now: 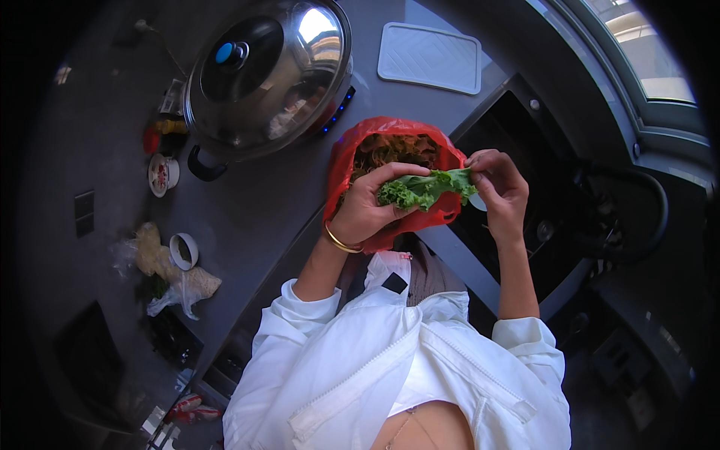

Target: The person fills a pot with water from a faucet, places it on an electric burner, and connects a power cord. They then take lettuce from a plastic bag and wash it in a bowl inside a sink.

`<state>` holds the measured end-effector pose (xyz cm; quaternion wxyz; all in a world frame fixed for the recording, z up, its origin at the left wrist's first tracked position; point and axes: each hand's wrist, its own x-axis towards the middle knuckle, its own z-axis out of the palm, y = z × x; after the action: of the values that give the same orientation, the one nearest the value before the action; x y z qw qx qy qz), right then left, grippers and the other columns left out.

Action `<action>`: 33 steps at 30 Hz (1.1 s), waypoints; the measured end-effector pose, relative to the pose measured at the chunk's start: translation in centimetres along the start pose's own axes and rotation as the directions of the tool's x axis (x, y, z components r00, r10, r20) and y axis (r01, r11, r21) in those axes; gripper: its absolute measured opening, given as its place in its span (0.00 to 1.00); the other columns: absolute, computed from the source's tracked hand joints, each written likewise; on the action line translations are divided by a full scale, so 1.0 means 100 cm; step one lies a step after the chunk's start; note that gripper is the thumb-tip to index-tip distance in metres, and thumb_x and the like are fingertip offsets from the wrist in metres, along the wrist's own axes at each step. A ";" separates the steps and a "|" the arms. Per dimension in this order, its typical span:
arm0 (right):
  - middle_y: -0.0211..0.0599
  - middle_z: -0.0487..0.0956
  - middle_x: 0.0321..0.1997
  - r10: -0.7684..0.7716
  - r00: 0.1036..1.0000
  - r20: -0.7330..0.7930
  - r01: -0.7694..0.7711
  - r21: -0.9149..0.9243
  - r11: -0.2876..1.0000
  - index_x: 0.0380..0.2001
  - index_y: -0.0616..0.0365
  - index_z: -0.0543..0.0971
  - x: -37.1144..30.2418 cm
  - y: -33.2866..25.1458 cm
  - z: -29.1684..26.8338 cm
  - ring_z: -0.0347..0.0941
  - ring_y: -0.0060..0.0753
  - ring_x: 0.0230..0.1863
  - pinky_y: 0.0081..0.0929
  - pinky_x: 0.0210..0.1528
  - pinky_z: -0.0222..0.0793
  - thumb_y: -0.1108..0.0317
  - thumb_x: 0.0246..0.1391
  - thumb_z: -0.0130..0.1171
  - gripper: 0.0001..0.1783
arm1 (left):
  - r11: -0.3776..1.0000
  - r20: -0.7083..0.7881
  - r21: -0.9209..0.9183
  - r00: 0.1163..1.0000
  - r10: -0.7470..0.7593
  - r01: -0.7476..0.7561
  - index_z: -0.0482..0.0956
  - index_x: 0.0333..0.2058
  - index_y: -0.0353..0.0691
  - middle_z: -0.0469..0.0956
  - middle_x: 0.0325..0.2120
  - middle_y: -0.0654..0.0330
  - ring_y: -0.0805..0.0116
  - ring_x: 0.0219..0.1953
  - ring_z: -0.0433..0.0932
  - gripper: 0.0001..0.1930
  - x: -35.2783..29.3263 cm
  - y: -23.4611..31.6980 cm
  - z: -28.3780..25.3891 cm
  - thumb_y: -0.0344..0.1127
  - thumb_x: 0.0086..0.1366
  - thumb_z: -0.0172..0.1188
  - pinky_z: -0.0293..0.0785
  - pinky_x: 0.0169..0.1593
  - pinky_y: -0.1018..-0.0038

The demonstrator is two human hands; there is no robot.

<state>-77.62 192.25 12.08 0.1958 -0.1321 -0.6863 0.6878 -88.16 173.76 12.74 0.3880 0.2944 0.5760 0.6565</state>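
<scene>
A curly green lettuce leaf [429, 189] is stretched between my two hands, above the mouth of a red plastic bag [343, 161]. My left hand [365, 201], with a gold bangle at the wrist, is closed on the leaf's frilly end. At the other end, my right hand [501, 187] pinches the leaf between thumb and fingers. Inside the bag lie reddish-brown leafy greens [397, 150], partly hidden behind my left hand and the leaf. The bag sits at the counter's front edge, close to my body.
A large lidded pan [262, 90] stands on a lit cooker at the back left. Behind the bag lies a white rectangular board [430, 58]. A dark sink [517, 157] with a black tap [652, 202] is on the right. Small bowls [183, 251] and plastic bags [187, 289] sit left.
</scene>
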 end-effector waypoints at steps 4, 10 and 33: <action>0.40 0.71 0.41 -0.262 0.942 0.207 0.330 -0.448 0.831 0.34 0.62 0.73 -0.002 -0.021 0.003 0.69 0.38 0.38 0.27 0.42 0.65 0.71 0.40 0.59 0.14 | 0.998 0.003 -0.023 0.999 -0.054 0.054 0.68 0.47 0.34 0.71 0.42 0.59 0.74 0.44 0.70 0.20 -0.005 0.006 0.003 0.26 0.54 0.58 0.67 0.47 0.78; 0.36 0.73 0.26 -0.202 0.934 0.293 0.341 -0.572 0.746 0.35 0.60 0.73 -0.028 -0.022 -0.004 0.68 0.37 0.27 0.28 0.29 0.66 0.73 0.37 0.62 0.17 | 0.982 0.033 -0.108 0.988 -0.149 0.152 0.68 0.45 0.33 0.71 0.39 0.59 0.73 0.42 0.70 0.20 -0.001 0.013 0.032 0.27 0.52 0.58 0.68 0.45 0.77; 0.26 0.60 0.17 0.748 0.527 -0.404 -0.110 0.840 0.531 0.27 0.59 0.69 -0.141 0.141 -0.122 0.55 0.20 0.21 0.20 0.25 0.55 0.62 0.57 0.45 0.11 | 0.779 -0.016 -0.199 0.793 -0.609 0.594 0.66 0.41 0.37 0.69 0.28 0.63 0.77 0.22 0.67 0.13 0.055 -0.199 0.187 0.41 0.64 0.45 0.64 0.22 0.82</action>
<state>-60.80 197.09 -3.43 0.2902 -0.4897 -0.1450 0.8093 -72.06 189.04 -4.15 0.5797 0.0316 0.5915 0.5596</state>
